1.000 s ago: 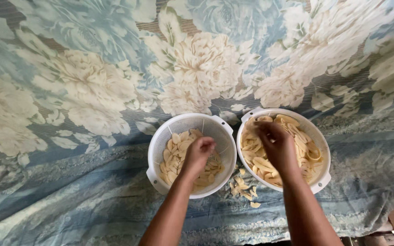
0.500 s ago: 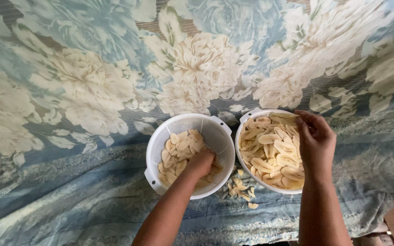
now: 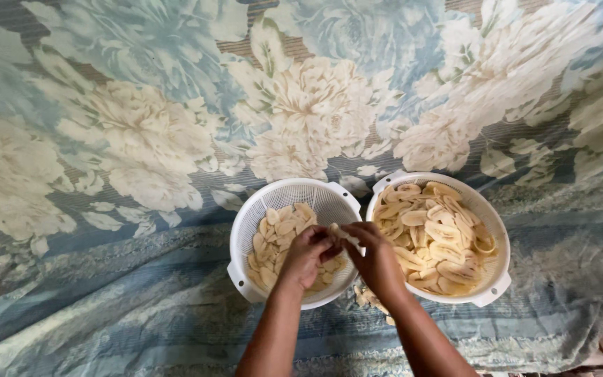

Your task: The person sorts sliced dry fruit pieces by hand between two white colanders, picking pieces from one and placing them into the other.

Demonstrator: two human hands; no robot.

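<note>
A pale slice [image 3: 336,231], thin and cream-coloured, is sitting between the fingertips of both hands, just above the gap where the two white colanders meet. The left hand [image 3: 308,253] is curling its fingers around the near end of the slice, hovering over the right part of the left colander [image 3: 246,223]. The right hand [image 3: 378,260] is pinching the other end, its fingers closed on the piece, with its knuckles lying over the left rim of the right colander [image 3: 491,230]. The two hands are touching or nearly touching each other at the fingertips; both forearms are reaching up from the bottom edge of the view.

The left colander is holding a shallow layer of similar slices [image 3: 277,234], gathered mostly toward its near side, with bare perforated wall showing at the far side. The right colander is holding a fuller heap of slices [image 3: 441,237], long ovals lying flat and overlapping. The two colanders are standing side by side, rims touching or just beside each other.

A few small scraps [image 3: 366,297] are lying on the cloth below the gap between the colanders, partly hidden by the right wrist. Everything is resting on a floral cloth [image 3: 127,139], blue-grey with large cream flowers, spreading across the whole view and wrinkling toward the near edge.
</note>
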